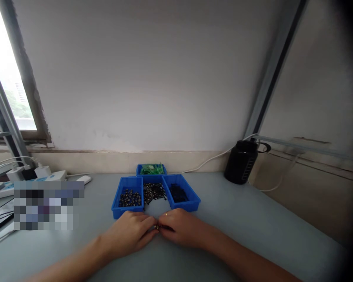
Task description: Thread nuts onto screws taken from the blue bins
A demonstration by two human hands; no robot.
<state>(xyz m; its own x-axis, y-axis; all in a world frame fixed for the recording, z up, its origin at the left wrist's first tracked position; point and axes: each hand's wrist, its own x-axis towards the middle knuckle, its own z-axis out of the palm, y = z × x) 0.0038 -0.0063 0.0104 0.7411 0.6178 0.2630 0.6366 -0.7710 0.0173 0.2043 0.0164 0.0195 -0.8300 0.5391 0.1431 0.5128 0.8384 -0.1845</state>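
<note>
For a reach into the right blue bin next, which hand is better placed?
Probably the right hand: it is nearer the right blue bin, while the left hand is in front of the left blue bin. Both seem to hold a small shiny part, so the left might keep it.

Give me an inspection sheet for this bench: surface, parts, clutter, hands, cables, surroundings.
Surface: grey tabletop.
Parts: left bin, metallic pieces; right bin, black pieces; rear bin, green packaging; loose dark pieces between bins.
Clutter: black bottle at right; left side partly pixelated.
Grip: left hand and right hand meet at a small shiny piece.
Cables: white cord by the wall; power strip at left, plugs in.
Surroundings: wall ahead, window left.
</note>
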